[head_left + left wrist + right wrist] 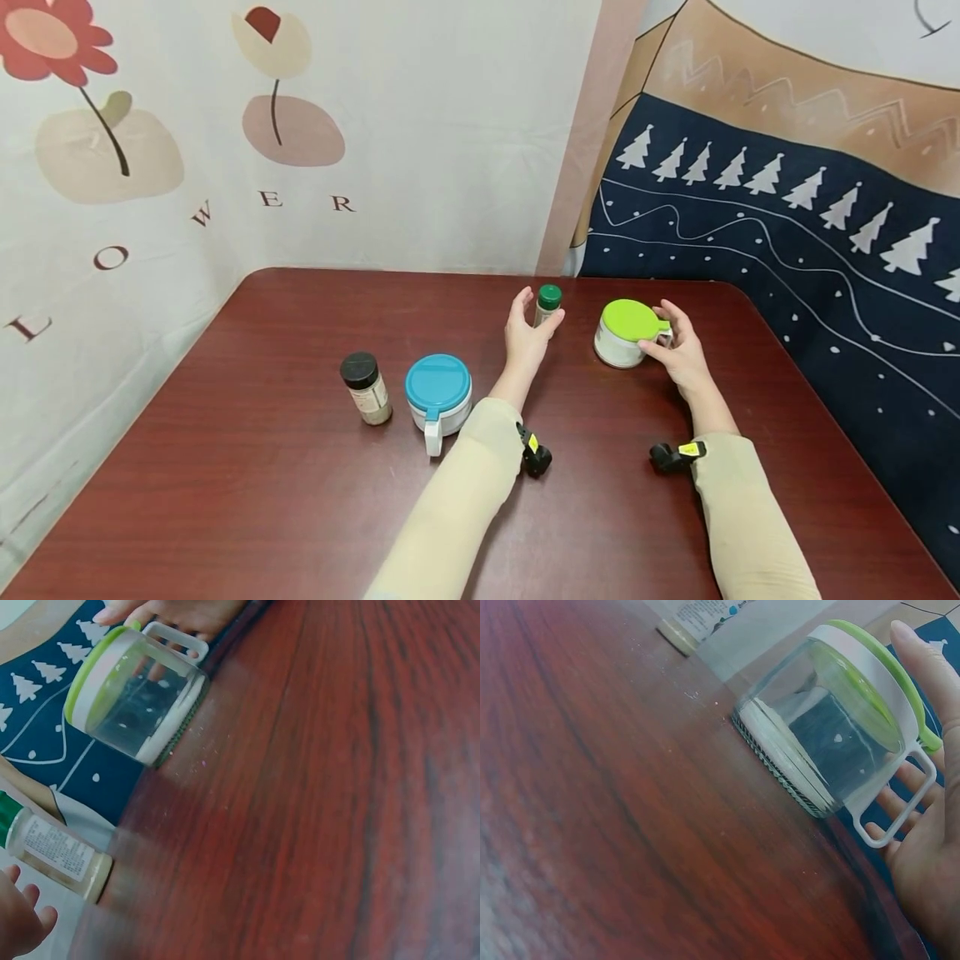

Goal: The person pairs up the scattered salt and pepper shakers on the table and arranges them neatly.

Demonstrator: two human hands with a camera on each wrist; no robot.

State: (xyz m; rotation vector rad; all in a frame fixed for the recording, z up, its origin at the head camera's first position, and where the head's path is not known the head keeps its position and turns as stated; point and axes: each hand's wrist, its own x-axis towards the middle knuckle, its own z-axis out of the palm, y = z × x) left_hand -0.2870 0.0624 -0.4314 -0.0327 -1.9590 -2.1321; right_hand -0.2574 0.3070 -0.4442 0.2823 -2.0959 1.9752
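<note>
My left hand reaches to a small spice bottle with a green cap, thumb and fingers spread on either side of it. In the left wrist view a pale label shows on the bottle, and my fingers are a little apart from it. A clear glass jar with a lime-green lid stands to the right, holding a low layer of white contents. Beside its white handle is my right hand, with the thumb straight near the lid and the other fingers loosely extended behind the handle.
Left of my left forearm stand a jar with a blue lid and handle toward me, and a black-capped spice bottle. All rest on a dark red wooden table. Printed cloths hang behind its far edge.
</note>
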